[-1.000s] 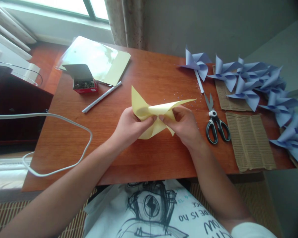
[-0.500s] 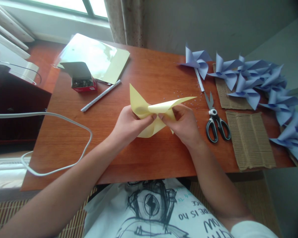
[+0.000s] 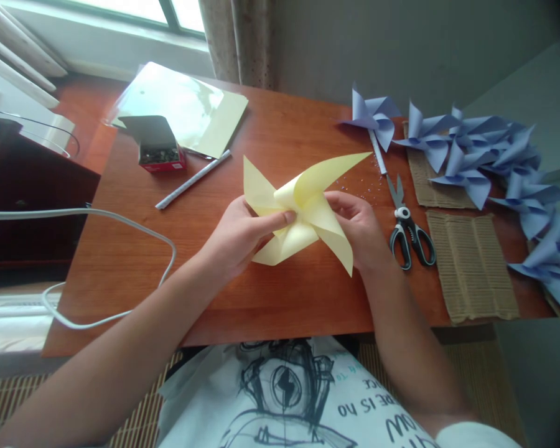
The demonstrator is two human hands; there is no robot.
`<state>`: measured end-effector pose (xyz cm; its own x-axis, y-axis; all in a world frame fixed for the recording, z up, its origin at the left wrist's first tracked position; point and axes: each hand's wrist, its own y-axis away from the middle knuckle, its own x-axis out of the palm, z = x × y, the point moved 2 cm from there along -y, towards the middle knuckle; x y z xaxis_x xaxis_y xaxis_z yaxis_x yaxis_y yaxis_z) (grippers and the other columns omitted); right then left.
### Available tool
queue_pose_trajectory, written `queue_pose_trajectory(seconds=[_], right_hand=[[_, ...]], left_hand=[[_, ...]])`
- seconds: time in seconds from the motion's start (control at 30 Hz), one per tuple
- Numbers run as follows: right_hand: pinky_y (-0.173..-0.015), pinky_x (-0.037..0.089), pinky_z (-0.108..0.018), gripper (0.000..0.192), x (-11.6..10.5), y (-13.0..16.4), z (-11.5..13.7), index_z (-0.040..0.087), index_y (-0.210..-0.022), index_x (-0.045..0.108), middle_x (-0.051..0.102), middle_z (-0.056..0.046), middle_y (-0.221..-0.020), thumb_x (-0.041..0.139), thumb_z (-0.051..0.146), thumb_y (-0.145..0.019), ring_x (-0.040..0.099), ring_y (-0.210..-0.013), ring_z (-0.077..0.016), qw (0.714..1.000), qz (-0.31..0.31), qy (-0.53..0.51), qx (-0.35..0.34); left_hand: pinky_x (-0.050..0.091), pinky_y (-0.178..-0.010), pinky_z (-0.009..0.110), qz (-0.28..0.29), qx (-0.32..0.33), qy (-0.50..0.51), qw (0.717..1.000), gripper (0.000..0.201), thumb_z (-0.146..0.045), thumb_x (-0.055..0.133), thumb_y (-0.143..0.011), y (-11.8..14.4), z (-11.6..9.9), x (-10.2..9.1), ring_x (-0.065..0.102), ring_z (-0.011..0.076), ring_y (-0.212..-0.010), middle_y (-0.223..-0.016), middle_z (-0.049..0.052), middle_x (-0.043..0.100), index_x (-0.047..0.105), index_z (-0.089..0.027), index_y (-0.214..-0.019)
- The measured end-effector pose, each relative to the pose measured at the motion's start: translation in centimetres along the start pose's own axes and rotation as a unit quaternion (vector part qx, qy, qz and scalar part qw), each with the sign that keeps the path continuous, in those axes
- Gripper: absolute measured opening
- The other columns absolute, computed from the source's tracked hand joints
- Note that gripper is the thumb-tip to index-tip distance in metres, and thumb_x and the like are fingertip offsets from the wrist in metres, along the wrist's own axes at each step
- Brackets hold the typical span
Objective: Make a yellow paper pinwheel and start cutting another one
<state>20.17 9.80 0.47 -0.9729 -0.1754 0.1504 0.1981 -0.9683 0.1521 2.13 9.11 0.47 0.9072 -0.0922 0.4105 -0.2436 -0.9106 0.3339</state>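
Observation:
A yellow paper pinwheel with curled blades is held up over the table, its front turned towards me. My left hand grips it from the left, the thumb pressed on the folded middle and the fingers behind the paper. Around its right side is my right hand, thumb and fingers bent behind a blade; their tips are hidden by the paper. To the right of that hand lie black and white scissors, blades slightly parted and pointing away from me.
A rolled paper stick lies near an open red box of small metal pieces. Behind is a stack of yellow paper in clear plastic. Several blue pinwheels and corrugated cardboard occupy the right. A white cable crosses the left edge.
The pinwheel has tipped up to face me and its blades are spread wider. My right thumb has left the middle and gone behind the paper; the left thumb stays there.

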Motion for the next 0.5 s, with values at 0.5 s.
queue_pose_trajectory(seconds=[0.5], right_hand=[[-0.076,0.060,-0.037,0.034,0.67,-0.13,-0.78,0.026,-0.083,0.081,0.076,-0.004,-0.097,0.094,0.046,-0.059,0.071,-0.090,-0.0245,0.997,0.040,-0.017,-0.057]], left_hand=[[0.059,-0.077,0.027,0.086,-0.044,0.094,0.991,0.036,-0.016,0.081,-0.073,0.28,0.29,0.17,0.076,0.0256,-0.091,-0.105,0.012,0.079,0.075,-0.010,-0.108]])
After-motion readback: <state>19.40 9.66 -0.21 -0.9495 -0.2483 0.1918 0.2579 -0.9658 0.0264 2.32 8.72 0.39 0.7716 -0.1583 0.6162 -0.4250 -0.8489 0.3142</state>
